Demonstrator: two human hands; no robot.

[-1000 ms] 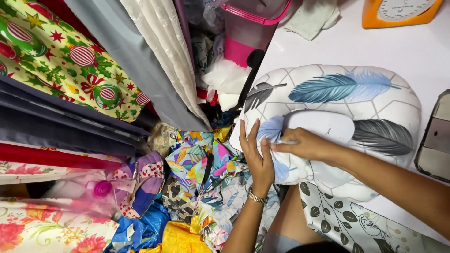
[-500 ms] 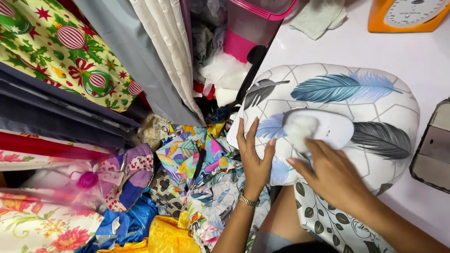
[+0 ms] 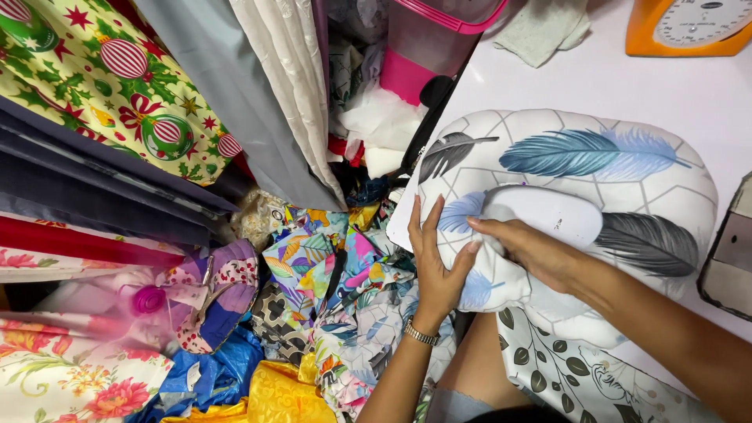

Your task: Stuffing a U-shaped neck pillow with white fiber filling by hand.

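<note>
So there's a padded feather-print cushion [image 3: 580, 196] lying on a white table [image 3: 548, 86], with its near-left end hanging right at the table's edge. Both hands are on that end. The left hand [image 3: 437, 262] comes up from below, wrist bent back, fingers spread and pointing up, palm cupped against the outer curve of the cushion; there's a metal watch [image 3: 421, 334] on that wrist. The right hand [image 3: 533, 251] reaches in from the lower right, forearm running diagonally across the picture, fingers pointing left and pressed into the fabric where the cushion's inner hollow starts. It's pinching or bunching the cloth, fingers curled fairly close together, not spread.

Left of the table there's a messy pile of colourful fabric scraps [image 3: 329, 313], and above that some fabric rolls [image 3: 117, 102], one with a Christmas ornament print. A pink plastic container [image 3: 439, 39] sits at the top, an orange scale [image 3: 689, 27] in the top right corner.
</note>
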